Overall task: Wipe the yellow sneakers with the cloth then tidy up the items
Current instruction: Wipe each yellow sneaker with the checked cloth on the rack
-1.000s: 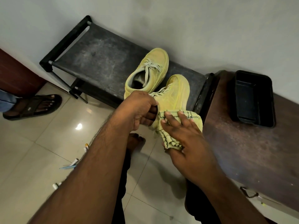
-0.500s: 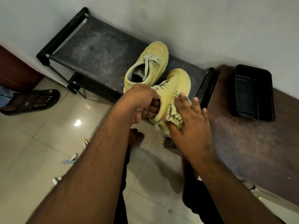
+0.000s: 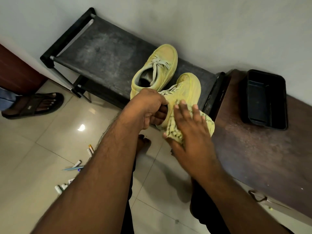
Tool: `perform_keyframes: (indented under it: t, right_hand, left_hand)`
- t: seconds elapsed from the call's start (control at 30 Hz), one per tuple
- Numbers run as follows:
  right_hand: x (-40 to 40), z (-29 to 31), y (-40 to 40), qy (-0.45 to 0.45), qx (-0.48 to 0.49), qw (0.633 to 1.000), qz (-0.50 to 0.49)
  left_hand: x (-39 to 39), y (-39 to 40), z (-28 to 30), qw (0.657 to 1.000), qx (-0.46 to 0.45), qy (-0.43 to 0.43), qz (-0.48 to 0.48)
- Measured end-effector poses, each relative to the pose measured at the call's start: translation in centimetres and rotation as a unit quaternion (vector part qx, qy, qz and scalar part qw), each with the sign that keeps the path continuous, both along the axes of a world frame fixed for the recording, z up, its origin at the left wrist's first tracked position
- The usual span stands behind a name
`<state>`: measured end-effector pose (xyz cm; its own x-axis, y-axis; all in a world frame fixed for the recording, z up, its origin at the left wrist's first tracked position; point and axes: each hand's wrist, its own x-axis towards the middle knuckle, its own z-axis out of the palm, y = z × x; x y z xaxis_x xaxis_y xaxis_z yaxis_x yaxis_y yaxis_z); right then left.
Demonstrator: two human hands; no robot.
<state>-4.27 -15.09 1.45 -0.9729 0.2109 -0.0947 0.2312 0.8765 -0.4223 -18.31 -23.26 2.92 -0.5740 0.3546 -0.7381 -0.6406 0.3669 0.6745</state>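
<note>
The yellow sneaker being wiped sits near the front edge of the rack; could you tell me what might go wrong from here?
The near sneaker overhangs the rack edge, steadied only by the left hand; a hard stroke of the cloth under the right hand could tip it off. The far sneaker could be nudged.

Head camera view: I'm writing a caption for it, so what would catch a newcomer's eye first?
Two yellow sneakers sit on a dark rack by the wall. The left hand grips the nearer sneaker while the right hand presses a yellow cloth on its side. A black tray sits right.
</note>
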Motion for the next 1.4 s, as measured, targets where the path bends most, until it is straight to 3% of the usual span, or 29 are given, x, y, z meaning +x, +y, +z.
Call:
perform_keyframes:
  t: [0.1, 0.2, 0.37, 0.57, 0.73, 0.83, 0.93, 1.0, 1.13, 1.27, 1.4]
  right_hand:
    - [2.4, -0.5, -2.3, 0.016, 0.027, 0.999, 0.042]
    - [1.8, -1.0, -1.6, 0.012, 0.033, 0.999, 0.017]
    - [-1.2, 0.0, 1.7, -0.008, -0.116, 0.989, -0.096]
    - [2.7, 0.8, -0.4, -0.037, -0.034, 0.999, 0.018]
    - [-0.3, 1.1, 3.3, -0.076, -0.034, 0.995, -0.048]
    - [1.2, 1.8, 2.6, -0.095, -0.041, 0.995, 0.013]
    - [4.0, 2.3, 1.5, -0.088, 0.04, 0.99, 0.098]
    - [3.8, 2.3, 3.1, -0.107, 0.096, 0.986, 0.088]
    - [2.6, 3.0, 4.6, -0.143, 0.018, 0.989, 0.029]
    - [2.8, 2.8, 2.8, -0.047, -0.013, 0.985, 0.164]
    - [1.5, 1.9, 6.8, -0.067, 0.051, 0.994, 0.07]
  left_hand:
    - [-0.3, -0.2, -0.4, 1.0, -0.013, 0.009, 0.006]
    - [-0.3, -0.2, -0.4, 1.0, -0.008, 0.006, -0.001]
    - [0.1, 0.4, 0.0, 1.0, -0.002, 0.008, 0.002]
    - [-0.1, 0.0, -0.2, 1.0, -0.019, 0.011, -0.004]
    - [0.0, 0.3, -0.1, 1.0, -0.02, 0.01, 0.001]
    - [0.0, 0.4, 0.0, 1.0, -0.024, 0.009, 0.008]
    - [-0.2, 0.1, 0.0, 1.0, -0.026, 0.011, 0.008]
    - [-0.2, 0.0, 0.0, 0.999, -0.027, 0.015, 0.008]
    - [0.0, 0.0, -0.2, 0.999, -0.037, 0.022, 0.01]
    - [-0.3, 0.0, -0.4, 0.999, -0.042, 0.027, 0.013]
    - [-0.2, 0.1, -0.5, 0.999, -0.042, 0.029, 0.009]
